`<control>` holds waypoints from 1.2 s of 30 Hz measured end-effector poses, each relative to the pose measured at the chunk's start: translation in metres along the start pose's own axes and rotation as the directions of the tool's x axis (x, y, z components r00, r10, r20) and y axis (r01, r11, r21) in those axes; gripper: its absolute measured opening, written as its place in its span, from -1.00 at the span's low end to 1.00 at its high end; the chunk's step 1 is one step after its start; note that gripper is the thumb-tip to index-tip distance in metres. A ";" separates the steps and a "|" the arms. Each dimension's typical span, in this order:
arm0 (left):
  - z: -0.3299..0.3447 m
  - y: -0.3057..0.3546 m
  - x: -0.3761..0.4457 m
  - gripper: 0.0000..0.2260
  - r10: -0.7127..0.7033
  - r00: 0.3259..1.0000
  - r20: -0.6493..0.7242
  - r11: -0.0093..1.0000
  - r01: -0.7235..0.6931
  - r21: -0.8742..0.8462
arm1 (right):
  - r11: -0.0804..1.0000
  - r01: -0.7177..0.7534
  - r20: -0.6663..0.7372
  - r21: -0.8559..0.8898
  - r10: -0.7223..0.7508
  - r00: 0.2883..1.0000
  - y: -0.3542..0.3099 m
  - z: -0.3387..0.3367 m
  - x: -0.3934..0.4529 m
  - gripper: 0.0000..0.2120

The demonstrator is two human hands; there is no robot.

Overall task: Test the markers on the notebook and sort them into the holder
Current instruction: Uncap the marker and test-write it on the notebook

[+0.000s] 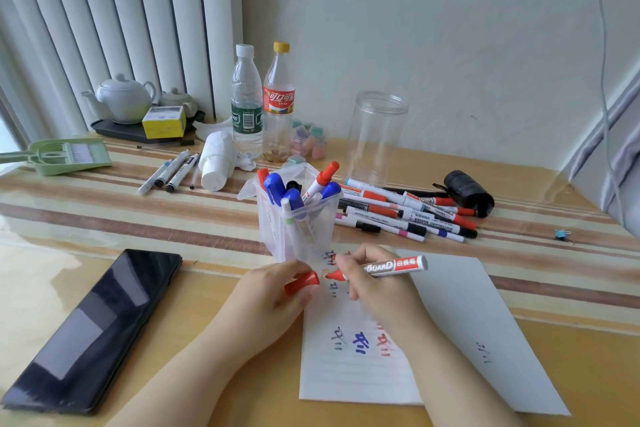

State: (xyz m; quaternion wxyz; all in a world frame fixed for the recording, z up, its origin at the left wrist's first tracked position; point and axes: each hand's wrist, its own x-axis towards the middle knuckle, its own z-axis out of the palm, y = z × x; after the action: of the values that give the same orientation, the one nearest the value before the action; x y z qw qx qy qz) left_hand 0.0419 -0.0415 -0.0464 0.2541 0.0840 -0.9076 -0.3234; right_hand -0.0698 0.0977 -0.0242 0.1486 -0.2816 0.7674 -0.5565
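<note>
— Over the notebook [360, 371], just before the holder [298, 215], what's held?
— Right hand [377, 288] grips a red marker [388, 267], tip pointing left.
— And its cap [302, 283]?
— Pinched in the left hand [273, 288], just beside the tip, apart.

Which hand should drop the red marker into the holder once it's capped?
Right, probably. The right hand already grips the red marker beside the holder; the left hand only holds the cap.
</note>
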 end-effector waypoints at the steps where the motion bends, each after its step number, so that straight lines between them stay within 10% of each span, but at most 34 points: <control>1: 0.000 0.000 0.000 -0.66 0.004 1.000 0.010 1.000 -0.004 0.005 | 1.000 -0.006 -0.006 -0.019 0.006 1.000 0.000 0.001 -0.001 -0.80; 8: 0.001 0.000 -0.001 -0.91 -0.045 0.999 -0.001 0.998 0.045 0.032 | 0.992 0.051 -0.081 -0.116 -0.060 0.995 0.005 0.005 0.001 -0.70; 36: -0.003 0.001 0.000 -0.88 -0.141 0.988 0.066 0.990 0.142 0.001 | 0.996 0.067 -0.002 -0.051 -0.067 0.998 0.006 0.003 -0.002 -0.68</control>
State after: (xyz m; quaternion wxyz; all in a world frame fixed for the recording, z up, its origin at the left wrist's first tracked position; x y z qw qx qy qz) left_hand 0.0430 -0.0424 -0.0440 0.2008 0.1370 -0.9066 -0.3451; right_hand -0.0678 0.0977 -0.0310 0.1213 -0.3100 0.7716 -0.5421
